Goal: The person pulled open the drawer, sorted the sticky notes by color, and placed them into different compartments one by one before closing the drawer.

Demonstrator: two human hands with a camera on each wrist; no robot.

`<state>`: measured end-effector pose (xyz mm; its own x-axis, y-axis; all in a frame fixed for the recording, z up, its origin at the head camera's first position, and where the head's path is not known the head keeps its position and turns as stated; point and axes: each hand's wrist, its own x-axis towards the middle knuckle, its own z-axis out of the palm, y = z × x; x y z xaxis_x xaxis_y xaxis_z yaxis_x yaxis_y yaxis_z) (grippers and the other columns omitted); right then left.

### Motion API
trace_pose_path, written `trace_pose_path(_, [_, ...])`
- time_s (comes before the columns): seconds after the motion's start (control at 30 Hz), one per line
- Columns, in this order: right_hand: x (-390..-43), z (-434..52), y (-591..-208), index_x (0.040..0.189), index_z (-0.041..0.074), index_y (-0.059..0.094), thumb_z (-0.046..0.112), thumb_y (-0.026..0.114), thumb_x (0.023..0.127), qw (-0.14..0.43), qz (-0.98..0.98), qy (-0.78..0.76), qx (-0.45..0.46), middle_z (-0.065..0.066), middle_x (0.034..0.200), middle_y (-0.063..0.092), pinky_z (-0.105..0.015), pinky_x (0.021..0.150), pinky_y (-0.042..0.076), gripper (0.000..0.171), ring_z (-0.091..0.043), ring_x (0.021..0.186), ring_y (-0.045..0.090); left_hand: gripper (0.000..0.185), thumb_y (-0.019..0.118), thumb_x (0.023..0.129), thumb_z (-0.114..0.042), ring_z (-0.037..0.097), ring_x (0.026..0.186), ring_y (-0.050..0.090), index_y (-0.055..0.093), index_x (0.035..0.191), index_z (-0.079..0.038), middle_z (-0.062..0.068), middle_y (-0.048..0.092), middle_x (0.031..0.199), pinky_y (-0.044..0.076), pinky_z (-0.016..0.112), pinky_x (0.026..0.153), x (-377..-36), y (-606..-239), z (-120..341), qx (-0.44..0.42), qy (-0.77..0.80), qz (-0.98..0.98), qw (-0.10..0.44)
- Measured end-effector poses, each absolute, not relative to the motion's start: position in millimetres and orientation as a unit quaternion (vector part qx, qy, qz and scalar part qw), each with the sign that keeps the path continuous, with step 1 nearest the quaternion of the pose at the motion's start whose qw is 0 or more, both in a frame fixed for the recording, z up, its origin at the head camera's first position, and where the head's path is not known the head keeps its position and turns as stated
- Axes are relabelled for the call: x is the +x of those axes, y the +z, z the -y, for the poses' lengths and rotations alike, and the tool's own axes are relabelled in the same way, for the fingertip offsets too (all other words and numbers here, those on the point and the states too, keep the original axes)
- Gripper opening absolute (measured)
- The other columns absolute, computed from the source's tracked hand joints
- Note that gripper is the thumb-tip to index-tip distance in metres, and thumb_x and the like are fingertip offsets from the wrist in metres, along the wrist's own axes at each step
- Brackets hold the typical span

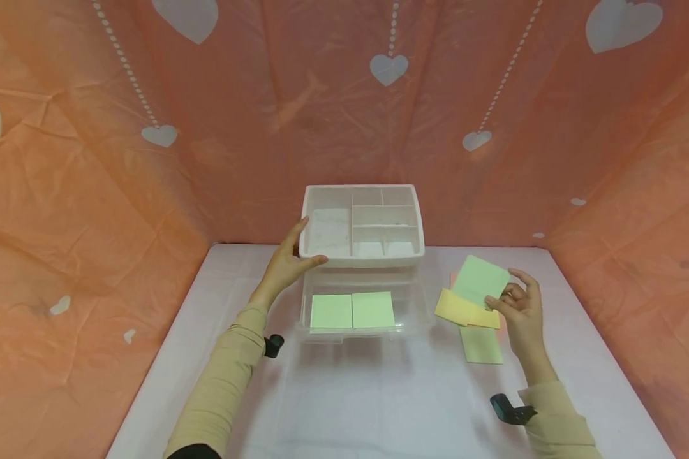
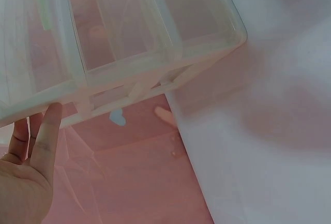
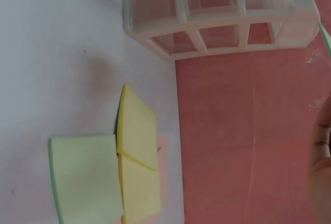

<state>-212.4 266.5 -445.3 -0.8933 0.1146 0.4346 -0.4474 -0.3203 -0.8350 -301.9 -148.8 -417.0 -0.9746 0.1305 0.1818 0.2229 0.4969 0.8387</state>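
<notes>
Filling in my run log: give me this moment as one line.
left hand grips tray over clear box | right hand pinches green pad | box holds two green pads

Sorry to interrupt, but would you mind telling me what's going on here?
A person's left hand holds a white divided tray lifted above a clear box containing two green sticky pads. The right hand pinches a green pad above yellow pads and another green one on the white table.

No text, label or number can be read anywhere.
</notes>
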Motion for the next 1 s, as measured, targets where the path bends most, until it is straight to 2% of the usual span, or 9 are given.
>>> trace_pose_path(0.33, [-218,-246,-436,0.126,0.012,0.048,-0.031,0.041,0.077,0.165,0.545,0.802,0.182,0.001,0.080,0.052,-0.017,0.062,0.046,0.065,-0.006,0.058,0.046,0.092,0.077,0.072,-0.044,0.020,0.082,0.047,0.018,0.143,-0.050,0.010,0.053,0.093,0.043,0.031,0.072,-304,-419,148,-0.102,-0.488,0.866,0.049])
trace_pose_path(0.47, [-221,-237,-434,0.124,0.013,0.050,-0.027,0.040,0.082,0.161,0.543,0.800,0.197,0.003,0.080,0.051,-0.016,0.062,0.043,0.059,-0.006,0.063,0.044,0.093,0.077,0.072,-0.044,0.020,0.082,0.047,0.018,0.144,-0.049,0.010,0.053,0.093,0.043,0.031,0.073,-305,-420,148,-0.101,-0.485,0.867,0.050])
trace_pose_path(0.73, [-227,-219,-431,0.119,0.014,0.048,-0.018,0.042,0.088,0.153,0.546,0.800,0.197,0.002,0.077,0.060,-0.018,0.066,0.047,0.045,-0.007,0.069,0.056,0.093,0.078,0.072,-0.043,0.019,0.077,0.046,0.019,0.144,-0.047,0.008,0.050,0.086,0.042,0.032,0.069,-305,-419,148,-0.109,-0.490,0.863,0.057])
trace_pose_path(1.0, [-231,-202,-430,0.114,0.017,0.049,-0.014,0.046,0.089,0.134,0.574,0.790,0.171,0.005,0.069,0.059,-0.019,0.067,0.045,0.041,-0.006,0.065,0.054,0.094,0.077,0.073,-0.042,0.020,0.077,0.045,0.019,0.146,-0.043,0.008,0.049,0.085,0.041,0.032,0.068,-305,-420,149,-0.111,-0.482,0.867,0.059])
